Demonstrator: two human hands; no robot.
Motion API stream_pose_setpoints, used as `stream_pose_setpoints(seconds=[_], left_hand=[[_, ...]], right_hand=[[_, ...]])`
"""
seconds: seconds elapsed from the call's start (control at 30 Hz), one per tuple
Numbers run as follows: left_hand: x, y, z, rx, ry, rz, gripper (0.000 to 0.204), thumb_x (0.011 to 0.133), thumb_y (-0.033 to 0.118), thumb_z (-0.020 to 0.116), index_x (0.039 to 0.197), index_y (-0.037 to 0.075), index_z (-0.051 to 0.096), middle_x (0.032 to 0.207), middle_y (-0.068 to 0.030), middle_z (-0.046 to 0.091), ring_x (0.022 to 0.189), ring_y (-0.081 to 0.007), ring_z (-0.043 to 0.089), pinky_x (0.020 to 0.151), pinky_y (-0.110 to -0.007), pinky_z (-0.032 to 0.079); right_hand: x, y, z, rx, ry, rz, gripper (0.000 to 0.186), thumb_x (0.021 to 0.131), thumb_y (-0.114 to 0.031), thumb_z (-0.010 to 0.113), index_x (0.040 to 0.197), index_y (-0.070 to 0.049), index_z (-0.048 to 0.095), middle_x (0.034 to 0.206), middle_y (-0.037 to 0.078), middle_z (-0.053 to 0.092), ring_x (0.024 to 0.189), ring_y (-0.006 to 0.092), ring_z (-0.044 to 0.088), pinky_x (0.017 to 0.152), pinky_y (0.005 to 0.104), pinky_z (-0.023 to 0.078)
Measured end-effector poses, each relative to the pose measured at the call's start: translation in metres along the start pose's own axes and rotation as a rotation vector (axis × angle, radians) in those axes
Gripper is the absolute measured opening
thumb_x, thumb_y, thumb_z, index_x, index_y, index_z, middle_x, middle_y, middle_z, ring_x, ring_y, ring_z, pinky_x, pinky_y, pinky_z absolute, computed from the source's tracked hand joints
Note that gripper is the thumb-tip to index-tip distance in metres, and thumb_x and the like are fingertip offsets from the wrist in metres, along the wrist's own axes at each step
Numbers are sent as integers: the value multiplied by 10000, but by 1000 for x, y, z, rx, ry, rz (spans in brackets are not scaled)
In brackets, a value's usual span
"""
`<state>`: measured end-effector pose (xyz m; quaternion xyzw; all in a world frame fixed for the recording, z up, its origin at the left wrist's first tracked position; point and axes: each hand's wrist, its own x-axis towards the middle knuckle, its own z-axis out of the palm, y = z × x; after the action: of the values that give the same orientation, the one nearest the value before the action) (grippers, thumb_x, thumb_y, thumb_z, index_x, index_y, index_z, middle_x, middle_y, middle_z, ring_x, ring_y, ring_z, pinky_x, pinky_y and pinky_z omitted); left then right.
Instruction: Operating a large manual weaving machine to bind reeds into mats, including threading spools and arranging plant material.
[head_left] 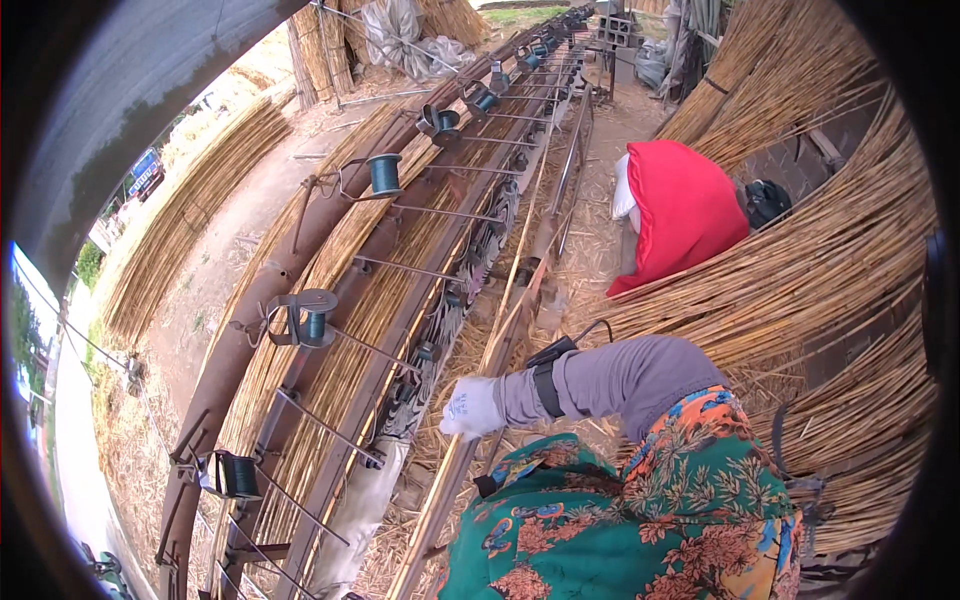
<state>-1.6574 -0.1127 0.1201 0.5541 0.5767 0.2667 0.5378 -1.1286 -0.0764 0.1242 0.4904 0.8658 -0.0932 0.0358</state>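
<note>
My right hand (pixel 473 408), in a white glove, reaches leftward with its fingers curled over long, thin straw-coloured reed stalks (pixel 445 490). The stalks lie along a narrow rail in front of me. A grey-purple sleeve (pixel 600 378) covers that arm, and a black strap with a small device (pixel 551 372) sits near the wrist. Left of the hand runs a long weaving frame (pixel 330 470) with reeds lying lengthwise on it. Spools of dark green thread (pixel 316 325) line its rusty pipe (pixel 235 345). My left hand does not show.
Large bundles of reeds (pixel 800 280) lie at the right, with a red cloth-covered bundle (pixel 685 205) beside them. Thin metal rods (pixel 330 425) stick out across the frame. Another reed pile (pixel 190 220) lies on the ground beyond. My green floral garment (pixel 620 510) fills the lower middle.
</note>
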Motion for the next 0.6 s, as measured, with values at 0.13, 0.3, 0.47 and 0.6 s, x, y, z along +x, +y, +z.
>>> stream_pose_setpoints(seconds=[0.13,0.3,0.47,0.6], left_hand=[[-7,4,-30,16,125,-93,226,930,160,599,1097,8,617,887,7,576,733,-85,476,650,-224,405],[-3,-14,-51,92,168,3,214,929,157,599,1075,1,612,890,1,569,741,-92,468,672,-229,405],[11,-17,-42,178,144,153,203,928,154,598,1053,-6,607,892,-5,562,750,-98,460,694,-234,406],[35,12,14,130,43,281,155,927,136,592,978,-10,583,893,-17,547,802,-112,463,769,-253,413]], right_hand=[[-64,93,3,-156,47,341,157,792,-248,645,905,-156,587,802,40,631,765,266,669,673,416,483],[-127,141,-4,-121,7,492,198,800,-284,663,930,-147,602,799,48,634,767,291,671,674,431,488],[-152,166,-34,-123,-96,525,204,780,-261,667,945,-148,630,815,64,657,742,309,677,615,437,513],[-176,239,-65,-299,-101,554,146,826,-224,624,943,-155,677,825,52,690,780,294,698,623,419,536]])
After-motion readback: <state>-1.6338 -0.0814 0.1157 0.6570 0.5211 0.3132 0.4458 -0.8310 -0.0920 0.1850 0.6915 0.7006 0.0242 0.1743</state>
